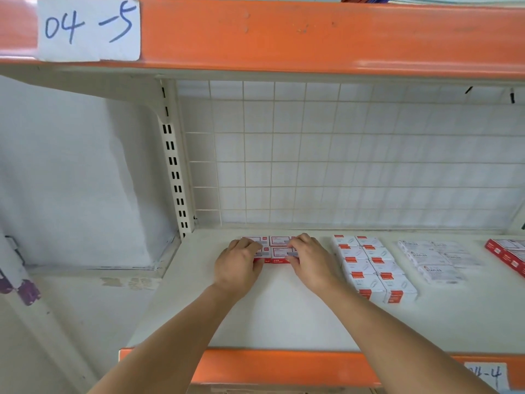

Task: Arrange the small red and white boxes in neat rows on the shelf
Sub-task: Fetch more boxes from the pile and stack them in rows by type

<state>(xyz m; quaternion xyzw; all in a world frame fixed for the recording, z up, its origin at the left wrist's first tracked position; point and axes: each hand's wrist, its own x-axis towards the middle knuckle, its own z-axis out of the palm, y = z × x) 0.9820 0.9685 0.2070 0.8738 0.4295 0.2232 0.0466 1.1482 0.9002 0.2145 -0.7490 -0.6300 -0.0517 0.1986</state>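
Several small red and white boxes [278, 248] lie flat in a tight block at the back left of the white shelf [284, 314]. My left hand [238, 265] rests on the block's left side, fingers curled over the boxes there. At the right side of the block my right hand [308, 257] has its fingers bent over the boxes' edge. Both hands hide part of the block.
To the right lie two rows of white boxes with red labels [369, 265], then white staple boxes [434, 260], and red boxes [508, 254] at the far right. A wire grid [341, 155] backs the shelf. An orange rail [284, 365] edges the front.
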